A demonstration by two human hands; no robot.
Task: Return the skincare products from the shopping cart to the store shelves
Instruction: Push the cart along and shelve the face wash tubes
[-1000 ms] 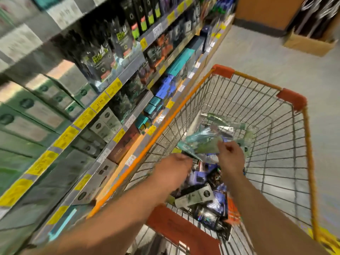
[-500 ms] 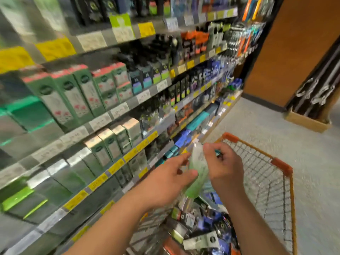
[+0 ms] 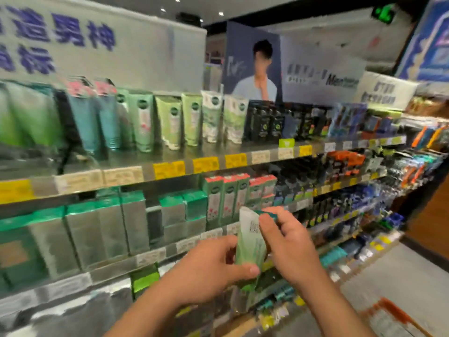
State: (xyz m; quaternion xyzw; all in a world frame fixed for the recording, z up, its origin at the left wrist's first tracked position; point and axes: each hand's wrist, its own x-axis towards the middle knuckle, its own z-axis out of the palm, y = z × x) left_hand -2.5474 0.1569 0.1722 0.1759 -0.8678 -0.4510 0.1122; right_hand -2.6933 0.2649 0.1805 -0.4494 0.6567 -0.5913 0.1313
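Shopping cart (image 3: 393, 312) blurred, cut off

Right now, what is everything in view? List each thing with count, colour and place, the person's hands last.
Held tube: one, pale green with a white top, between both hands in front of the shelves.
Upright tubes: a row, too blurred to count, green, teal and white, top shelf.
Dark bottles: several, black, top shelf to the right of the tubes.
Boxes: many, green and silver, middle shelf.
Price tags: many, yellow and white, along the shelf edges.
Poster: one, blue-grey, above the top shelf.
Shopping cart: one, orange rim, bottom right corner.
Left hand: grips the tube's lower part.
Right hand: pinches its upper part.
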